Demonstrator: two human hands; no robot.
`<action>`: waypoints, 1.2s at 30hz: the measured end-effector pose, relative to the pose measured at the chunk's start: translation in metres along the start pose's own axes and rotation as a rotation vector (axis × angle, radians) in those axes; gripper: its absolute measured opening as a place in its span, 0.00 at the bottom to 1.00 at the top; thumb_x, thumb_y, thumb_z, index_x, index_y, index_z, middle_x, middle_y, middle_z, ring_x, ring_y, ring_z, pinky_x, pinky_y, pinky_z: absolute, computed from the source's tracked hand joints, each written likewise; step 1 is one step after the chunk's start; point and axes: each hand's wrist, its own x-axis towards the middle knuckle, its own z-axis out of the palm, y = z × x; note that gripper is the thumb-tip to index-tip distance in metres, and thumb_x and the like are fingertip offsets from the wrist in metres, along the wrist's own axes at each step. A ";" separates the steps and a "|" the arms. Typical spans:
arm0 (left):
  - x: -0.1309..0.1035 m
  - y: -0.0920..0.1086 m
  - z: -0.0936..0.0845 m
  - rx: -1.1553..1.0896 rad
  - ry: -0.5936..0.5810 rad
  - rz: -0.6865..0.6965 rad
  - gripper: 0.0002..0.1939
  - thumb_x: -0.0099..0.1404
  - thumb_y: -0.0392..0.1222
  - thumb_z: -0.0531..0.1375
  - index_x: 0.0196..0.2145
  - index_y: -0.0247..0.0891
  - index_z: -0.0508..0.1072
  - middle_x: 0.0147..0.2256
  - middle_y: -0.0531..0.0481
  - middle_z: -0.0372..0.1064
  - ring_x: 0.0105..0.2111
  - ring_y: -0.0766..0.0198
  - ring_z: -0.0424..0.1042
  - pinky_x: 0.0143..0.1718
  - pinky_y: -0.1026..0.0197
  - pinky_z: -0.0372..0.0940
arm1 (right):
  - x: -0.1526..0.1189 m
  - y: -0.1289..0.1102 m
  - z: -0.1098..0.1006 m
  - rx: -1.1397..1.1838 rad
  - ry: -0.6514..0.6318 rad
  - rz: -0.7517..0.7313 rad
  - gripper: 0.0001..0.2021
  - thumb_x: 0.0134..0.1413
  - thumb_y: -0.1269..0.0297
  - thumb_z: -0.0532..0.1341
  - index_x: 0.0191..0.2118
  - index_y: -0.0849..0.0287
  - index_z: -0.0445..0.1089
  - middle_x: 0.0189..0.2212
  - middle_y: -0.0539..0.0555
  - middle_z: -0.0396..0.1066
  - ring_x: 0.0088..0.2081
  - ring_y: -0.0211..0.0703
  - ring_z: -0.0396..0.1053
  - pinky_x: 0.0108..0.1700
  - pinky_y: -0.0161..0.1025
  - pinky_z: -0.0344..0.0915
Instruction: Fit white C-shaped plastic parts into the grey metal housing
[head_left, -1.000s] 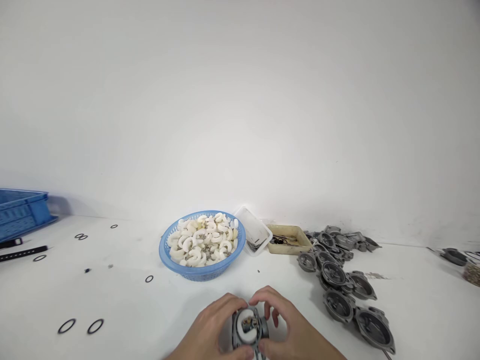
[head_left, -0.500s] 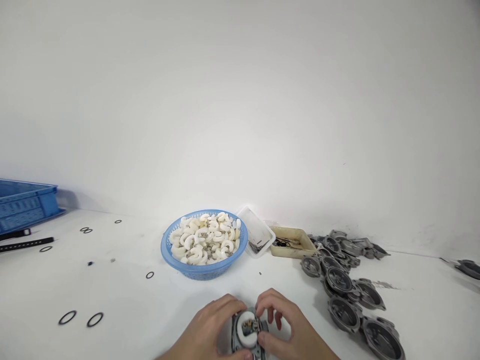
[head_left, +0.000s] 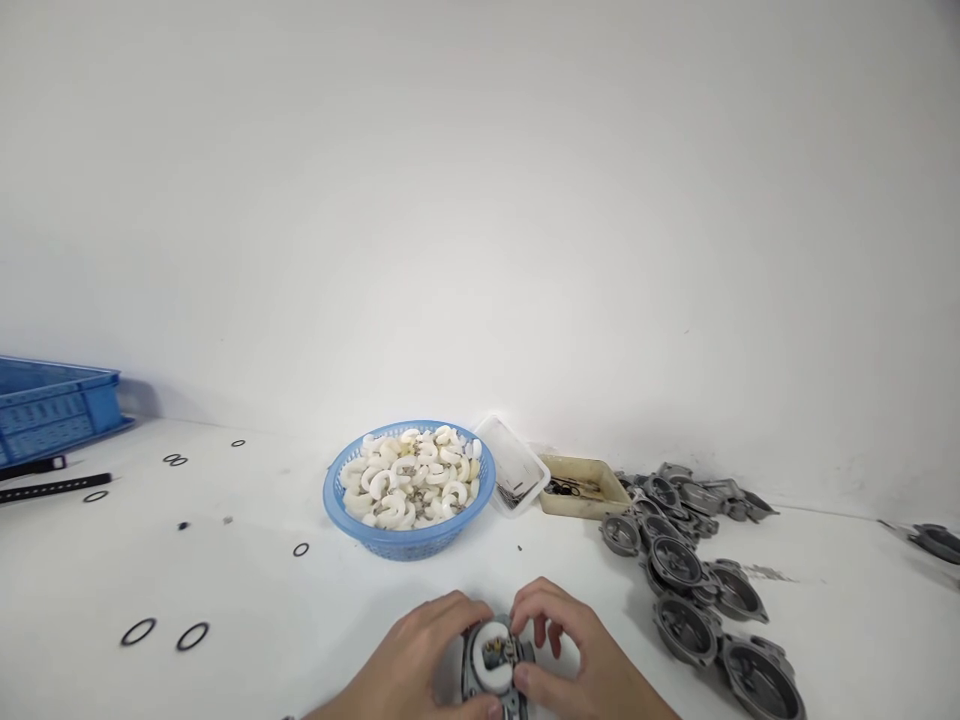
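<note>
Both hands at the near edge of the white surface (head_left: 247,590), closed around one grey metal housing (head_left: 493,668). Left hand (head_left: 420,660) cups the housing's left side, fingers curled over its top rim. Right hand (head_left: 574,660) wraps the right side, thumb and fingertips pinched against the housing's edge. The housing faces up; a white round insert with small dark and brass parts shows in its opening. Its lower part is cut off by the frame edge.

Behind the hands: blue basket (head_left: 339,510) heaped with white curved pieces (head_left: 409,475). Just right of the basket, a clear tray (head_left: 514,465) tilted against it, then a beige tray (head_left: 592,495) holding dark small parts. Right of the hands, a pile of grey covers (head_left: 690,570) runs from the beige tray toward the near edge. Black rings (head_left: 165,634) lie scattered on the left; blue crate (head_left: 52,410) at far left, black strips (head_left: 52,487) in front of it.
</note>
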 end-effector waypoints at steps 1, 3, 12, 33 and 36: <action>0.000 -0.001 0.000 0.000 0.003 0.006 0.23 0.61 0.44 0.69 0.53 0.49 0.73 0.47 0.52 0.74 0.47 0.53 0.73 0.50 0.58 0.64 | -0.001 -0.001 -0.001 -0.008 0.003 0.017 0.10 0.48 0.66 0.66 0.39 0.51 0.71 0.42 0.51 0.70 0.42 0.47 0.65 0.47 0.40 0.64; -0.001 -0.003 0.001 -0.004 0.009 0.031 0.22 0.62 0.45 0.69 0.54 0.49 0.73 0.47 0.52 0.74 0.47 0.54 0.73 0.50 0.58 0.65 | -0.003 -0.003 -0.002 -0.019 0.004 0.072 0.16 0.48 0.65 0.67 0.45 0.49 0.73 0.42 0.51 0.70 0.43 0.49 0.66 0.48 0.41 0.64; -0.003 -0.013 0.008 0.030 0.038 0.046 0.26 0.62 0.51 0.68 0.57 0.50 0.72 0.50 0.49 0.74 0.50 0.51 0.73 0.52 0.56 0.68 | -0.008 -0.035 0.004 0.094 -0.047 0.102 0.31 0.45 0.67 0.71 0.58 0.47 0.71 0.59 0.54 0.69 0.60 0.60 0.64 0.62 0.45 0.62; -0.001 -0.019 -0.006 0.032 0.225 -0.026 0.21 0.76 0.62 0.50 0.53 0.48 0.72 0.45 0.49 0.75 0.45 0.56 0.75 0.49 0.61 0.70 | -0.007 -0.013 0.021 0.044 0.077 0.190 0.38 0.40 0.66 0.73 0.62 0.47 0.70 0.61 0.57 0.68 0.64 0.64 0.62 0.63 0.50 0.63; -0.001 -0.021 -0.007 0.035 0.289 -0.038 0.23 0.74 0.65 0.52 0.51 0.49 0.74 0.45 0.49 0.77 0.46 0.54 0.76 0.48 0.61 0.71 | -0.008 -0.013 0.006 0.016 0.226 0.117 0.39 0.40 0.66 0.74 0.63 0.50 0.69 0.60 0.58 0.69 0.64 0.62 0.63 0.65 0.51 0.61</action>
